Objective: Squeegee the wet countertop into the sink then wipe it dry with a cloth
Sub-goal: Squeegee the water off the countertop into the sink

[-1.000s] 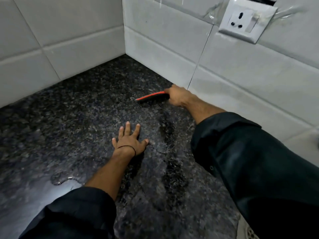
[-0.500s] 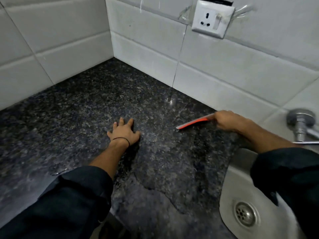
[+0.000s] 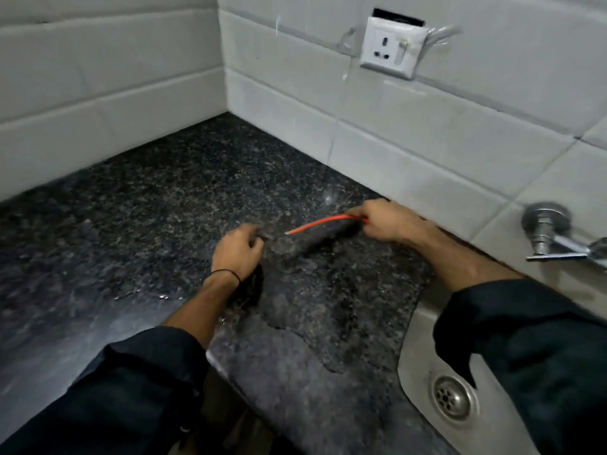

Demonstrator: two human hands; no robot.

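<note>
Right hand (image 3: 387, 221) fingers curled round squeegee (image 3: 323, 225) end; blade juts left toward left hand (image 3: 236, 252), loosely curled, empty.

Wall tiles (image 3: 108, 77): white and glossy, long rectangles in rows, meeting in a corner.
Socket (image 3: 392, 44): white plate with a three-pin outlet and a switch, mounted slightly tilted on the right-hand wall, with a dark gap above it.
Tap (image 3: 555, 236): chrome, projecting from the right-hand wall, low and well right of the socket.

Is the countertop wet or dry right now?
Wet: a glossy puddle sits on the countertop, left of the left forearm.
</note>
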